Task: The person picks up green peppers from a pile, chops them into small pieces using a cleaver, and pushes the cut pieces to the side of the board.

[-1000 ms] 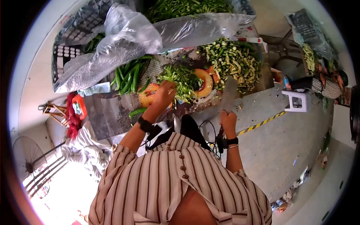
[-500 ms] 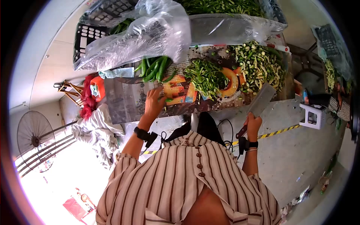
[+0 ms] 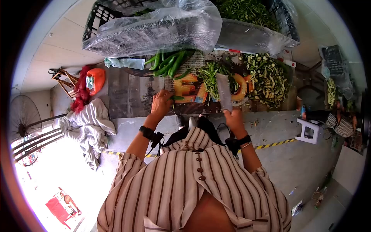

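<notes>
Near the table's front edge, my left hand (image 3: 161, 102) has its fingers closed on a short green pepper piece (image 3: 177, 98). My right hand (image 3: 234, 119) grips the cleaver (image 3: 224, 91), whose blade points away from me, over the edge of the sliced green peppers (image 3: 210, 77). Whole green peppers (image 3: 170, 65) lie beyond my left hand. To the right is a larger heap of cut pepper pieces (image 3: 268, 79). All of these rest on the printed table surface (image 3: 129, 96).
Plastic-lined crates (image 3: 154, 36) stand along the table's far side. A cloth (image 3: 125, 63) and an orange bag (image 3: 96, 81) are at the left. A white stool (image 3: 307, 131) and a partly visible person (image 3: 340, 123) are at the right.
The cleaver and my right hand have moved left, from beside the large heap to the sliced peppers. My left hand's fingers have drawn together at the pepper piece. The view has shifted slightly.
</notes>
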### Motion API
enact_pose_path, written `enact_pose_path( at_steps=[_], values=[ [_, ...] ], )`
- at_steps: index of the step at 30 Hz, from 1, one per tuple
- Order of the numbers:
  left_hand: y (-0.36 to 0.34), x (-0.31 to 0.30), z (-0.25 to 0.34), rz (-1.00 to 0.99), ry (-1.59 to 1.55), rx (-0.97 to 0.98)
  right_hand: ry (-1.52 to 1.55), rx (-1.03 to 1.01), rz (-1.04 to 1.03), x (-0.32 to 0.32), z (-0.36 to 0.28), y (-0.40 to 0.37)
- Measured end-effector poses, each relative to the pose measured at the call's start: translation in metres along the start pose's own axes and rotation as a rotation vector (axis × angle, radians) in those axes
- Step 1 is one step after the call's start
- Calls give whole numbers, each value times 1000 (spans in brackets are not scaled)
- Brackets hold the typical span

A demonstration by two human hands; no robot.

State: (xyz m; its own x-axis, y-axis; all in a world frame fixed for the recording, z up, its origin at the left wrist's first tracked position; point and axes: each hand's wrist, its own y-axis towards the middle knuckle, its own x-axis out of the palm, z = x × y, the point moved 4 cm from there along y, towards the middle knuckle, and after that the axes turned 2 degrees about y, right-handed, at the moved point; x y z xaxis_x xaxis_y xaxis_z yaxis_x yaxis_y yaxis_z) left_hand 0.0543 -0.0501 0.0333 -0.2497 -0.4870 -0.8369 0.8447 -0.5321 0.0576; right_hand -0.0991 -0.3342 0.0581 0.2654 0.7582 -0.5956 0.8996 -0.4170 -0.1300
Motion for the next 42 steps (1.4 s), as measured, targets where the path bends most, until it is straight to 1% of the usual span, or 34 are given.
enact_pose_path(
  at_steps=[2,3,5,6,9,10,11,12,13,14,16,17,18,19,21,25,27,28,30,31,33,37,39,40,42],
  values=[
    [-3,2,8,-164,80,47,-60,-73,-116,20,4,-4],
    [-4,4,8,-157,75,46,-67,-79,-117,26,4,-5],
    [-6,11,15,-147,191,186,-128,-170,-184,38,2,-9],
    [-5,13,16,-140,186,182,-173,-72,-312,39,-8,-9],
    [2,17,13,-126,144,126,-245,-66,-373,49,-9,-12],
    [5,18,12,-128,187,153,-256,-75,-385,51,-12,-13],
    [7,19,11,-131,230,175,-288,-41,-409,53,-13,-13],
    [10,17,10,-119,222,153,-322,-11,-435,54,-15,-13],
    [12,15,11,-82,223,187,-337,-27,-455,56,-13,-13],
    [13,13,11,-43,226,219,-316,-31,-457,60,-8,-13],
    [14,19,5,12,210,198,-305,-56,-477,64,-10,-13],
    [13,22,4,50,196,209,-301,-15,-460,65,-8,-13],
    [13,19,7,32,146,205,-297,28,-440,65,-7,-13],
    [12,16,11,43,142,192,-309,18,-449,65,-7,-13],
    [8,8,17,120,46,188,-278,1,-429,65,-6,-13],
    [4,13,8,126,107,189,-272,-32,-435,67,-9,-11],
    [2,18,9,105,61,250,-276,8,-450,65,-12,-12],
    [0,19,10,108,58,244,-281,6,-456,65,-11,-10],
    [-5,23,16,101,64,288,-237,83,-450,67,-7,-5],
    [-7,23,17,101,62,282,-240,83,-456,68,-8,-3],
    [-8,18,19,194,30,266,-234,11,-433,69,-18,5],
    [-9,12,20,179,-33,209,-346,-34,-423,75,-43,12],
    [-8,8,19,182,-153,277,-315,33,-482,84,-49,15],
    [-9,7,18,182,-153,273,-316,33,-486,86,-54,16],
    [-11,4,14,197,-162,259,-341,-61,-499,89,-66,18]
  ],
)
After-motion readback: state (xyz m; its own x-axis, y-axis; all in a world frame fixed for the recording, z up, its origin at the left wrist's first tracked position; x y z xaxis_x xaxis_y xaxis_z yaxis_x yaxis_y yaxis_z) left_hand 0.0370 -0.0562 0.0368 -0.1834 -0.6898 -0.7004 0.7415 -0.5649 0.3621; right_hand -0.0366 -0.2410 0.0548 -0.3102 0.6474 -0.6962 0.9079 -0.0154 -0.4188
